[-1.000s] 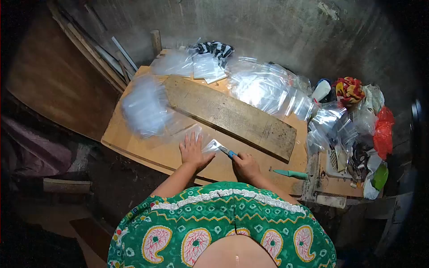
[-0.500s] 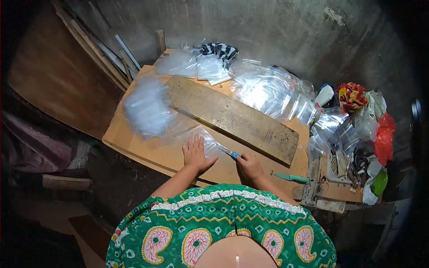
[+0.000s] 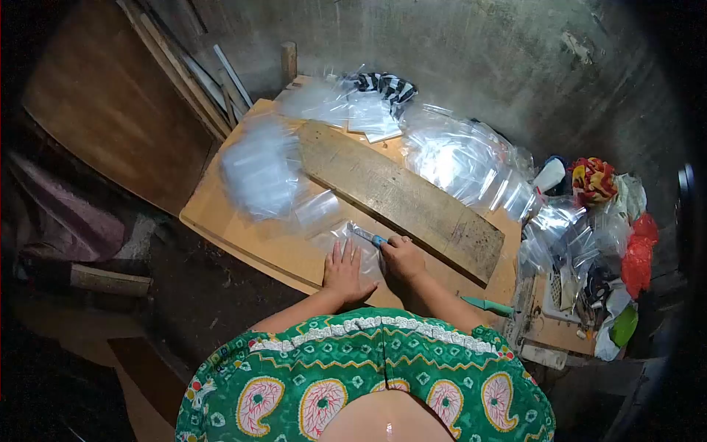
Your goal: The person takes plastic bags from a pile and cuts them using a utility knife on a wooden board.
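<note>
Tabletop (image 3: 239,239), plain clear plastic (image 3: 367,261), blue-handled knife (image 3: 370,236)

Taken from the middle of the view, a green knife (image 3: 487,304) lies at four o'clock. Near three o'clock sits a bunched red-and-yellow cloth (image 3: 593,180), and a crumpled red bag (image 3: 639,250) is just below it. A bright green object (image 3: 624,326), too small to make out, rests between three and four. A black-and-white cloth (image 3: 395,87) is heaped between twelve and one, a wooden post (image 3: 289,62) stands at eleven, a brown panel (image 3: 118,110) leans at ten, and a purple cloth (image 3: 77,214) hangs at nine.
</note>
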A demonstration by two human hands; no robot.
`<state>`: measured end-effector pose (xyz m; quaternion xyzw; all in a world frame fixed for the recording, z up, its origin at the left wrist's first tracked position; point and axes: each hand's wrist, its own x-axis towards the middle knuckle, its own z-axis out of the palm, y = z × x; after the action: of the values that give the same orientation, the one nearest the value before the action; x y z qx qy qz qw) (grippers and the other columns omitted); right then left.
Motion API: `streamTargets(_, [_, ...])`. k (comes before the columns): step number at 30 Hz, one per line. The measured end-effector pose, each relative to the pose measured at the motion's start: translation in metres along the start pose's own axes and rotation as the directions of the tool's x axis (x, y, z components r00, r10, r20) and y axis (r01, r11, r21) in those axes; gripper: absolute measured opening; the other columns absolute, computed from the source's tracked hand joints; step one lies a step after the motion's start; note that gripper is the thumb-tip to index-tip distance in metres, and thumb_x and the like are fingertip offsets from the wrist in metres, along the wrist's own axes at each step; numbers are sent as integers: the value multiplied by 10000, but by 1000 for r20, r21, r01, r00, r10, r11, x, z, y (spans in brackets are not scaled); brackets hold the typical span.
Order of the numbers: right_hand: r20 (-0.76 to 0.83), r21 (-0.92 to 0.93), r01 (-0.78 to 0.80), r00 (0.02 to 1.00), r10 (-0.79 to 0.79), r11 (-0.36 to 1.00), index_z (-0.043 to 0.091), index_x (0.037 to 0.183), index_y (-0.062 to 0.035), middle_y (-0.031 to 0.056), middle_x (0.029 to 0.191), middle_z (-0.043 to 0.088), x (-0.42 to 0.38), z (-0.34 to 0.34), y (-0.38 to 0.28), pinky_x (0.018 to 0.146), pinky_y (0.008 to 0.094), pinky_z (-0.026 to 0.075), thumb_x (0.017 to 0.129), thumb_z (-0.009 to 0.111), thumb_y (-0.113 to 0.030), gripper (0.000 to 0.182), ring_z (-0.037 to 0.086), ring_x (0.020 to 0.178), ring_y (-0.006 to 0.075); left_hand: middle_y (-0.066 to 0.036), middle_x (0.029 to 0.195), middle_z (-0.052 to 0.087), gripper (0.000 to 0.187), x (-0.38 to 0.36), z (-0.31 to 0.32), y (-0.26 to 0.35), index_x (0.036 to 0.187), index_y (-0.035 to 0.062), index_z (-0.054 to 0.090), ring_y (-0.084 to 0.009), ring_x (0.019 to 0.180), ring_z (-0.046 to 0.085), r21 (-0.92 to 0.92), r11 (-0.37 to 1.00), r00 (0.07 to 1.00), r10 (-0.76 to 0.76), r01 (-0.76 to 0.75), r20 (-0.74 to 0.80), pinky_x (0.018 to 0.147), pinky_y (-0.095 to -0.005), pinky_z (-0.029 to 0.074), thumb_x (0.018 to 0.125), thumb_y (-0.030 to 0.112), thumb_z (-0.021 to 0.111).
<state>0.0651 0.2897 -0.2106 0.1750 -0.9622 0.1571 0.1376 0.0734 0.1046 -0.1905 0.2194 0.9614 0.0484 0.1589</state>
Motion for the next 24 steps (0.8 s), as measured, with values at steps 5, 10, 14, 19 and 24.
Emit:
streamTargets(5, [12, -19, 0, 1000, 1, 1000, 625, 892, -124, 55, 798, 561, -32, -6, 2, 545, 356, 470, 724, 612, -131, 169, 553, 649, 250, -204, 1446, 161, 927, -14, 2, 4, 1365, 50, 305, -414, 1323, 122, -46, 992, 993, 113, -114, -15, 1019, -552, 166, 693, 654, 516])
streamTargets(10, [-5, 10, -3, 1000, 3, 1000, 596, 899, -124, 72, 765, 516, -39, -8, 3, 577, 353, 475, 749, 550, -139, 157, 541, 664, 257, -213, 1430, 203, 908, -19, 8, 6, 1344, 63, 348, -431, 1297, 178, 16, 981, 981, 195, -195, -7, 986, -544, 218, 673, 646, 533])
streamTargets(14, [21, -20, 36, 999, -36, 999, 598, 914, -127, 69, 784, 521, -9, 12, 6, 586, 361, 477, 757, 542, -143, 168, 543, 689, 262, -197, 1432, 210, 909, -22, 6, 10, 1355, 82, 340, -403, 1300, 184, 48, 980, 981, 195, -195, -6, 974, -524, 235, 672, 652, 528])
streamTargets(19, [-46, -6, 68, 997, -68, 998, 626, 904, -118, 56, 806, 558, -1, 15, 5, 590, 346, 465, 732, 577, -108, 179, 547, 698, 251, -207, 1399, 273, 856, -28, 6, 9, 1314, 75, 383, -416, 1261, 264, 3, 964, 963, 267, -267, -44, 932, -549, 273, 674, 617, 554])
streamTargets(24, [-8, 31, 41, 999, -41, 999, 609, 936, -136, 56, 820, 544, -24, 3, 13, 588, 350, 470, 756, 556, -152, 188, 550, 704, 252, -133, 1238, 463, 480, -26, 9, 7, 1063, 90, 580, -305, 1131, 435, -129, 809, 816, 549, -573, -181, 837, -453, 384, 747, 451, 578])
